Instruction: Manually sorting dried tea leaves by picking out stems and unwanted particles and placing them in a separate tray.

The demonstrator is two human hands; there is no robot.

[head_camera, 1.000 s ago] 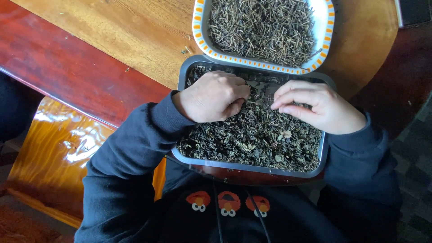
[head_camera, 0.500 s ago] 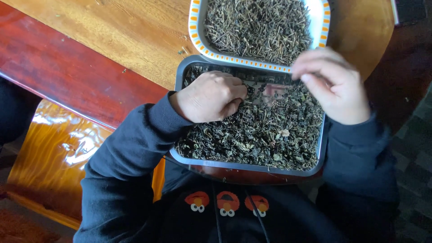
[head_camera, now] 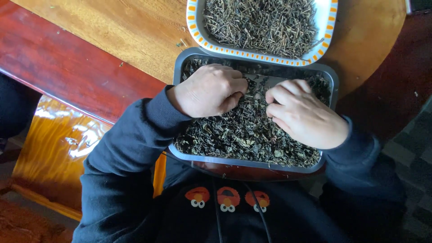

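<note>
- Resting in a grey metal tray [head_camera: 327, 76] of dark dried leaves [head_camera: 238, 135], both hands are curled over the heap near the tray's far edge.
- Left hand [head_camera: 209, 90]: clenched into a loose fist, fingertips tucked down into the leaves by the tray's far left corner; whether it pinches any leaves cannot be told.
- Right hand [head_camera: 303, 114]: fingers bent and drawn together, tips pressed onto the leaves near the middle of the far edge, just beside the left hand; what it grips, if anything, is hidden.
- A bare patch of tray floor shows between the two sets of fingertips.
- The grey tray sits at the near edge of the wooden table [head_camera: 117, 36], partly overhanging it toward the person's dark sweater.
- Just beyond, touching or overlapping the grey tray's far rim, stands a white tray with an orange-patterned border [head_camera: 194, 20], filled with thin dried stems [head_camera: 261, 22].
</note>
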